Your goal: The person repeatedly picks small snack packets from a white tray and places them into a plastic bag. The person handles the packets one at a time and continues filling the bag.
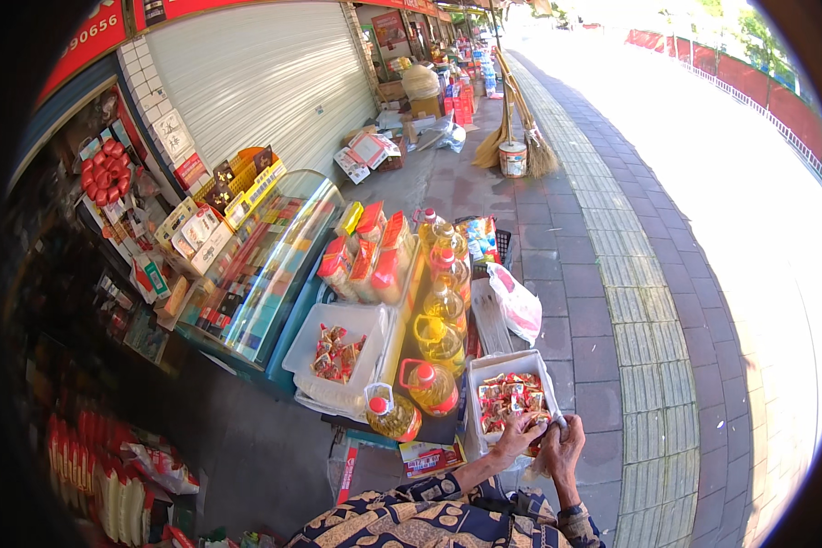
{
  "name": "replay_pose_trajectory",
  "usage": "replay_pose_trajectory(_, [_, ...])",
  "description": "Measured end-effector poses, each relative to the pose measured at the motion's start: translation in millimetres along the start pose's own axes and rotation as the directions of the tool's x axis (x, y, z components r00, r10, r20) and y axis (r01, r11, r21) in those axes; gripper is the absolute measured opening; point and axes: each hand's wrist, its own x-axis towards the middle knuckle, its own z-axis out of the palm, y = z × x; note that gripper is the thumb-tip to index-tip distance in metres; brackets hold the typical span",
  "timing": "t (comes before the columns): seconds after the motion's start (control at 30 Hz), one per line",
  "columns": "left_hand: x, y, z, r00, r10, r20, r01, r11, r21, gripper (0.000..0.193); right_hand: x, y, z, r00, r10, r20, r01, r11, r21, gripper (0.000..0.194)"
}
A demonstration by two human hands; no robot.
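A white plastic box full of small red-and-gold wrapped packets stands low before me, on the right. My right hand is closed on a clear plastic bag at the box's near right corner. The bag hangs below my fingers, and what is inside it is mostly hidden. My left hand reaches over the near edge of the box. Its fingertips meet close to the bag and the packets; what they pinch is too small to tell.
Several cooking-oil bottles line the table edge left of the box. Beyond them are a clear tub of similar packets, red-and-white bags and a glass display case. A white carrier bag lies behind the box. Brooms stand farther along the pavement.
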Motion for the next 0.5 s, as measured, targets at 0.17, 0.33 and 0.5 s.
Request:
replay_pose_trajectory(0.17, [3, -26, 12, 0.997, 0.072, -0.027, -0.070, 0.996, 0.059, 0.029, 7, -33, -12, 0.999, 0.036, -0.019, -0.036, 0.999, -0.014, 0.004])
replay_pose_trajectory(0.33, [-4, -11, 39, 0.991, 0.135, -0.025, -0.133, 0.988, 0.075, 0.025, 15, -19, -35, 1.000, 0.027, -0.007, -0.027, 0.999, 0.030, 0.008])
replay_pose_trajectory(0.5, [7, -15, 32, 0.982, 0.043, -0.185, -0.085, 0.970, -0.226, 0.025, 18, -21, -39, 0.999, 0.037, 0.005, -0.037, 0.999, 0.027, 0.008])
